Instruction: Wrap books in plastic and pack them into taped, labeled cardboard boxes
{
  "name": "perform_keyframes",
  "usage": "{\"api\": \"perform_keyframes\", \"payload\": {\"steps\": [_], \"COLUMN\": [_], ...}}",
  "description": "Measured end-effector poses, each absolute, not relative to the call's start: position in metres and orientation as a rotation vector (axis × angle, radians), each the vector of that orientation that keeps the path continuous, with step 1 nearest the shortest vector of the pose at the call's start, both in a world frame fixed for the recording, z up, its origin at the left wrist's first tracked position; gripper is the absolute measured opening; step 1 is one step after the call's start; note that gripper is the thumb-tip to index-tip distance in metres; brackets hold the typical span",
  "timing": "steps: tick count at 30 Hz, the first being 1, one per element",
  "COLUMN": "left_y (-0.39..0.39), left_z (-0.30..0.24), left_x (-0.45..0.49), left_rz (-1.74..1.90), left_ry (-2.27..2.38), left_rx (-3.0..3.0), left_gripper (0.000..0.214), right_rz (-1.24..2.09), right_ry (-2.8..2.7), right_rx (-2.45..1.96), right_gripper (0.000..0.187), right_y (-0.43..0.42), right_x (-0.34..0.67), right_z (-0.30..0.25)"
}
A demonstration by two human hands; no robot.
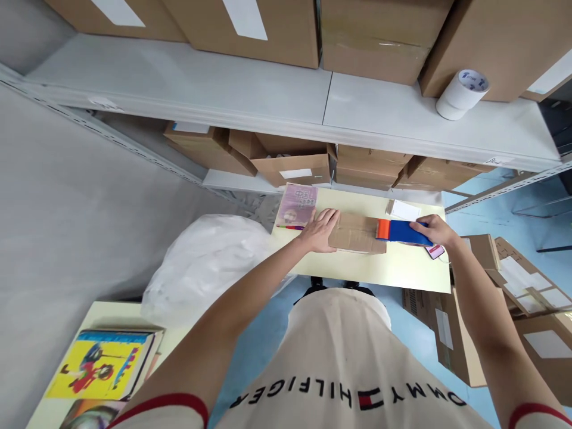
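A flat brown cardboard parcel (357, 233) lies on the pale yellow table (402, 268). My left hand (319, 229) rests flat on the parcel's left end, fingers stretched out. My right hand (435, 231) is closed round the blue handle of a tape dispenser (400, 232), whose orange head touches the parcel's right end. A pink book (297, 206) lies just left of my left hand. A small white card (404, 210) lies behind the dispenser. A pink object (435, 251) shows under my right hand.
A white tape roll (462, 92) stands on the grey shelf (250, 95) under large cardboard boxes (379, 36). Open cartons (295, 164) sit below. A white plastic bag (208, 262) lies left. Picture books (105, 363) lie on a near table. Flattened boxes (513, 298) crowd the right floor.
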State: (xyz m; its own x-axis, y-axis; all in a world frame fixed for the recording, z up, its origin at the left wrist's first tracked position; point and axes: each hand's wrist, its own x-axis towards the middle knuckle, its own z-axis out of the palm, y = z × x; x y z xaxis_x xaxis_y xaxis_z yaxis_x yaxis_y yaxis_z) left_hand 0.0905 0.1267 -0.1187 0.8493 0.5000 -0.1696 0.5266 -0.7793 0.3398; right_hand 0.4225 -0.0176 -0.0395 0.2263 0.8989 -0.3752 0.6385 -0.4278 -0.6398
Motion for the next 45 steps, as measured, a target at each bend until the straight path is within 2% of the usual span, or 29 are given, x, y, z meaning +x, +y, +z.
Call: {"api": "perform_keyframes", "payload": {"steps": [6, 11, 17, 22, 25, 29, 33, 36, 38, 41, 45], "left_y": [0.112, 0.073, 0.056, 0.057, 0.052, 0.047, 0.044, 0.044, 0.045, 0.049, 0.055], "left_z": [-0.108, -0.111, -0.114, -0.112, -0.107, -0.098, -0.093, -0.097, -0.101, -0.104, -0.105], "left_x": [0.101, 0.154, 0.187, 0.184, 0.187, 0.198, 0.206, 0.206, 0.204, 0.193, 0.158], "left_rz": [-0.268, -0.299, -0.261, -0.289, -0.294, -0.341, -0.366, -0.314, -0.249, -0.156, -0.007], "left_ry": [0.793, 0.502, 0.46, 0.489, 0.479, 0.528, 0.641, 0.676, 0.665, 0.606, 0.772], "left_rx": [2.796, 2.868, 2.893, 2.884, 2.884, 2.863, 2.833, 2.784, 2.726, 2.64, 2.614], "left_gripper": [0.121, 0.12, 0.099, 0.098, 0.095, 0.091, 0.079, 0.078, 0.086, 0.102, 0.096], "right_rz": [1.117, 1.121, 1.16, 1.122, 0.995, 0.663, 0.449, 0.312, 0.206, 0.225, 0.341], "right_ry": [-1.298, -1.339, -1.379, -1.48, -1.62, -1.933, -2.25, -2.082, -1.858, -1.61, -1.425], "right_rx": [-2.107, -2.009, -1.893, -2.001, -2.253, -2.629, -2.665, -2.693, -2.743, -2.815, -2.834], "right_gripper": [0.063, 0.059, 0.056, 0.059, 0.058, 0.052, 0.039, 0.049, 0.054, 0.047, 0.034], "right_y": [-0.038, -0.038, -0.045, -0.06, -0.061, -0.037, -0.022, -0.036, -0.052, -0.077, -0.105], "right_x": [0.449, 0.449, 0.453, 0.485, 0.489, 0.447, 0.411, 0.413, 0.421, 0.424, 0.412], "right_z": [-0.073, -0.087, -0.098, -0.09, -0.077, -0.052, -0.037, -0.045, -0.06, -0.093, -0.142]}}
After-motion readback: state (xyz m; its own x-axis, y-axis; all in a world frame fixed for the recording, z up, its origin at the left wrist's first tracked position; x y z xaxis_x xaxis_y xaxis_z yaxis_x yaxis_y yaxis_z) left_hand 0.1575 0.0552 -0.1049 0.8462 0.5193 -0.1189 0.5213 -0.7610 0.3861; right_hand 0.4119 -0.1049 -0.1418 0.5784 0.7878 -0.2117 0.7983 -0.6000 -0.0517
